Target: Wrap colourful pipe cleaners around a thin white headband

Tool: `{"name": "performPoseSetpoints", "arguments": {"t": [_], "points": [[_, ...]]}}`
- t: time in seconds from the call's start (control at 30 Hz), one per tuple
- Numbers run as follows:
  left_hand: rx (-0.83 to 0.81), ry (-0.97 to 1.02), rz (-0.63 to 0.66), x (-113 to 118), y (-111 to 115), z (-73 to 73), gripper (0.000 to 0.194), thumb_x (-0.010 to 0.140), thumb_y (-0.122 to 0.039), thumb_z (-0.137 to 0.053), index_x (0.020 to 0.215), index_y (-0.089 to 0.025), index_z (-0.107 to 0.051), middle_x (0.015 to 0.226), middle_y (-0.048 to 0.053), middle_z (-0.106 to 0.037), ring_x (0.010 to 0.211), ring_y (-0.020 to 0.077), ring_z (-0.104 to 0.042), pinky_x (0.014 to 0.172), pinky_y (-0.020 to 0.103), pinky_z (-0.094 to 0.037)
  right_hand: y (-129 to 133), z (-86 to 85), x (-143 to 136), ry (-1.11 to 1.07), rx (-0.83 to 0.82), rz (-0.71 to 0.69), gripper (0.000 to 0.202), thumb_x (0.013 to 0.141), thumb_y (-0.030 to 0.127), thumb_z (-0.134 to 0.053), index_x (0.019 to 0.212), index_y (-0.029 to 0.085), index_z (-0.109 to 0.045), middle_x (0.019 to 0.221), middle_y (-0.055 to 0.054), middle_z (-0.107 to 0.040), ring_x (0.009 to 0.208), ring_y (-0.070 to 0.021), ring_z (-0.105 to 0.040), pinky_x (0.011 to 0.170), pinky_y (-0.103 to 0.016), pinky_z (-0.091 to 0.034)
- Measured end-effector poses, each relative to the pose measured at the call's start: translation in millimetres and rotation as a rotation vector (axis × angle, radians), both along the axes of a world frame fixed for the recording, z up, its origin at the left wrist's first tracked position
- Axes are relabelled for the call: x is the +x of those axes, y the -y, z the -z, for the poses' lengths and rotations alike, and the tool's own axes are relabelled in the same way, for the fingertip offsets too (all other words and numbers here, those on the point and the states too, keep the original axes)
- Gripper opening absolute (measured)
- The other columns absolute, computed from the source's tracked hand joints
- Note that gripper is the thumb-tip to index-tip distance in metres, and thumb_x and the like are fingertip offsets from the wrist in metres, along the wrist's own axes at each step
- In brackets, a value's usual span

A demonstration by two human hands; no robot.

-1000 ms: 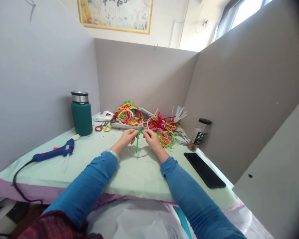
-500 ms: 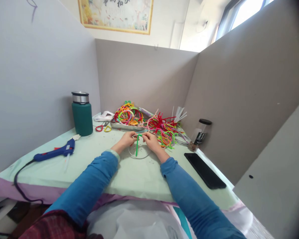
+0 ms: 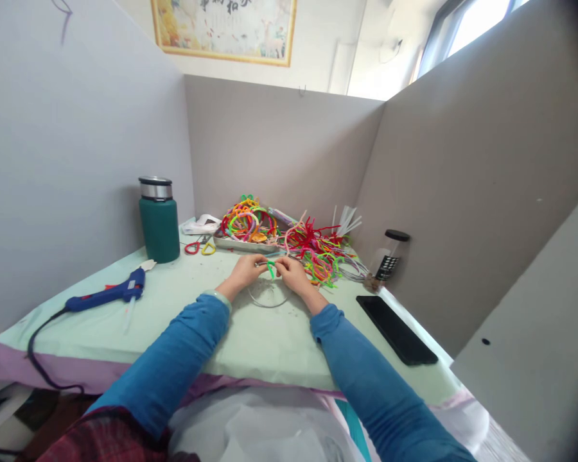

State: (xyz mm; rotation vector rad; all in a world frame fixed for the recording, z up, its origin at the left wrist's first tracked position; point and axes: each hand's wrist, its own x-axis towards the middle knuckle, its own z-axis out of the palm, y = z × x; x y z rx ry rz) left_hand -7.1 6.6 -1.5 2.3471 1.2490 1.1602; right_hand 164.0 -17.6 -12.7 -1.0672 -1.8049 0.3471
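Green shows first in the head view: a short, bent green strip (image 3: 271,269) sits between the person's two hands, above the middle of the table (image 3: 264,350), at the top of a thin grey hoop (image 3: 268,306). The fingertips of the left hand (image 3: 245,272) are pinched together on the hoop, just beside the strip. The right hand (image 3: 293,273) has its thumb and forefinger closed on the green strip; whether they also grip the hoop cannot be told. The hoop's near edge curves below both hands, over the pale cloth.

Beyond the hands, a shallow metal tray (image 3: 245,245) holds a tangle of colourful loops (image 3: 245,221), with red stems (image 3: 313,236) heaped at its right. Scissors (image 3: 207,248) lie left of the tray, near a green bottle (image 3: 159,224). A blue glue gun (image 3: 108,296) rests on the left, a black phone (image 3: 395,330) on the right.
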Motion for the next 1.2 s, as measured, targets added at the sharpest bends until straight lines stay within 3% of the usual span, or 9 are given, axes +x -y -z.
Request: {"name": "performPoseSetpoints", "arguments": {"t": [0.23,0.4,0.63,0.83,1.0,1.13,1.2], "points": [[-0.149,0.106,0.019,-1.2,2.6,-2.6,0.033,0.074,-0.045,-0.055,0.063,-0.015,-0.065,0.042,-0.003,-0.051,0.043,0.009,-0.043,0.045,0.02,-0.031,1.5,-0.9,-0.4,0.01,0.019,-0.033,0.02,0.081,0.025,-0.046,0.068,0.018,-0.061,0.06,0.002,-0.057,0.058,-0.0116,-0.051,0.059,-0.022,-0.036],[-0.286,0.198,0.077,-3.6,5.4,-5.4,0.04,0.072,-0.051,-0.054,0.06,-0.014,-0.062,0.034,-0.005,-0.04,0.035,0.0075,-0.037,0.042,0.02,-0.029,3.4,-2.2,-1.4,0.014,0.017,-0.061,0.02,0.081,0.024,-0.046,0.067,0.019,-0.06,0.061,0.002,-0.058,0.059,-0.0117,-0.051,0.059,-0.022,-0.036],[-0.488,0.37,0.122,-3.1,7.5,-6.6,0.035,0.068,-0.044,-0.06,0.056,-0.012,-0.057,0.046,0.0,-0.054,0.034,0.0056,-0.036,0.038,0.021,-0.025,7.3,-3.9,-3.7,0.001,-0.051,-0.103,0.018,0.079,0.024,-0.047,0.066,0.018,-0.058,0.06,0.002,-0.056,0.06,-0.012,-0.05,0.061,-0.022,-0.037],[-0.481,0.301,0.101,-2.9,7.7,-6.7,0.037,0.073,-0.044,-0.055,0.057,-0.011,-0.059,0.036,-0.003,-0.044,0.032,0.0059,-0.034,0.04,0.021,-0.024,9.3,-4.3,-3.2,-0.011,-0.118,-0.137,0.021,0.079,0.028,-0.049,0.062,0.017,-0.055,0.057,0.002,-0.054,0.056,-0.0112,-0.047,0.058,-0.023,-0.036],[-0.526,0.318,0.107,-1.1,7.4,-7.4,0.039,0.074,-0.046,-0.053,0.059,-0.01,-0.059,0.043,0.0,-0.051,0.033,0.0058,-0.034,0.039,0.022,-0.023,8.5,-3.6,-2.9,-0.052,-0.207,-0.171,0.029,0.081,0.036,-0.049,0.06,0.016,-0.054,0.054,0.002,-0.053,0.049,-0.0089,-0.044,0.049,-0.02,-0.034],[-0.495,0.282,0.098,-0.7,6.0,-6.1,0.041,0.075,-0.048,-0.052,0.064,-0.01,-0.062,0.045,-0.001,-0.053,0.034,0.0058,-0.035,0.039,0.021,-0.024,6.3,-3.5,-2.3,-0.162,-0.35,-0.181,0.045,0.088,0.049,-0.031,0.072,0.015,-0.056,0.054,-0.001,-0.057,0.038,-0.007,-0.042,0.039,-0.019,-0.03],[-0.477,0.25,0.101,-1.4,7.2,-6.3,0.042,0.076,-0.049,-0.051,0.064,-0.01,-0.061,0.041,-0.002,-0.049,0.034,0.0061,-0.034,0.04,0.021,-0.024,5.3,-3.6,-1.6,-0.265,-0.441,-0.189,0.046,0.088,0.051,-0.031,0.08,0.014,-0.056,0.06,-0.003,-0.061,0.038,-0.0071,-0.045,0.037,-0.019,-0.031]]}}
